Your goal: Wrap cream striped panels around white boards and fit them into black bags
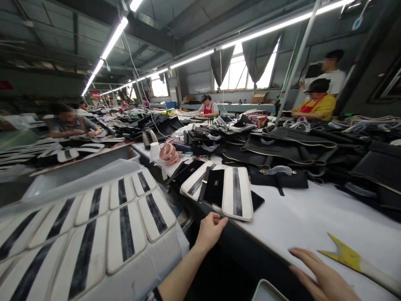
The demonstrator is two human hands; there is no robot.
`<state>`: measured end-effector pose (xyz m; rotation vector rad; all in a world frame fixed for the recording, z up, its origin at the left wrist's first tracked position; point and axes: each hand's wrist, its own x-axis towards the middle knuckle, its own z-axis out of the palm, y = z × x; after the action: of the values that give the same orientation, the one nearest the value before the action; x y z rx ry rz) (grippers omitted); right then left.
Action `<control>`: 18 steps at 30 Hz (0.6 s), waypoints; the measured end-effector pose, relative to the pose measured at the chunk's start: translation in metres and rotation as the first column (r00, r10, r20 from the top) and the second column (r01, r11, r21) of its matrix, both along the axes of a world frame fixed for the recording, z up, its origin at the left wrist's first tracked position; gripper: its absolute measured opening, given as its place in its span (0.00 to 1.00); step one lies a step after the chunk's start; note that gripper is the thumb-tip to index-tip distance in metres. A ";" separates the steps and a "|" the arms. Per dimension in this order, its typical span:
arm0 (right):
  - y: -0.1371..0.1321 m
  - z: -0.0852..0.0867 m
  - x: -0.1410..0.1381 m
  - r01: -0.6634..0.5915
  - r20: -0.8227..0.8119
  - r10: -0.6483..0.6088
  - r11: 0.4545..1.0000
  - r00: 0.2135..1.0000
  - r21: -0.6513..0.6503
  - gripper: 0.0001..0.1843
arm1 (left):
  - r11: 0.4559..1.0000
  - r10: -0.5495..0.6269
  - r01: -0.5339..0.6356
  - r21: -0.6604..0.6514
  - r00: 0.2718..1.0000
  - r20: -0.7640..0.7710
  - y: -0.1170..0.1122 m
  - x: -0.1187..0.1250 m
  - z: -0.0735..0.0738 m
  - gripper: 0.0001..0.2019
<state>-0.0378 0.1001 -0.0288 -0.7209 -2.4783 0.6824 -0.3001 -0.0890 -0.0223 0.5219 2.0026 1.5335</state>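
My left hand is at the table's front edge, fingers curled together, with nothing visible in them. Its fingertips are close by the lower corner of a white padded panel with a black stripe; whether they touch it I cannot tell. That panel lies against a black piece with a small label, and a second striped panel rests behind. My right hand is open at the near table edge, fingers apart and empty, left of a yellow pointed strip. Below it, a pale-rimmed piece is partly cut off.
Striped white panels lie in rows on a covered surface at left. Black bag parts are heaped across the back of the white table. A pink fan, white cup and kettle stand there; several people work beyond.
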 end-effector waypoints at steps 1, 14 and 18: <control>0.003 0.005 -0.024 -0.045 0.037 0.048 0.995 0.998 -0.088 0.21 | 1.000 -0.008 0.008 -0.008 0.999 0.050 0.013 -0.007 -0.003 0.19; 0.030 0.036 -0.181 -0.061 -0.206 -0.227 0.517 0.952 -0.854 0.21 | 0.953 -0.230 0.210 0.216 0.970 0.074 0.077 -0.065 0.053 0.20; 0.035 0.069 -0.211 -0.167 -0.257 -0.274 0.312 0.927 -0.935 0.09 | 0.938 -0.275 0.299 0.175 0.950 -0.150 0.070 -0.077 0.061 0.26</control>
<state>-0.2490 0.1347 0.0404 -0.9109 -1.4259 2.1313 -0.3774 -0.0187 0.0390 0.9668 1.7750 1.5505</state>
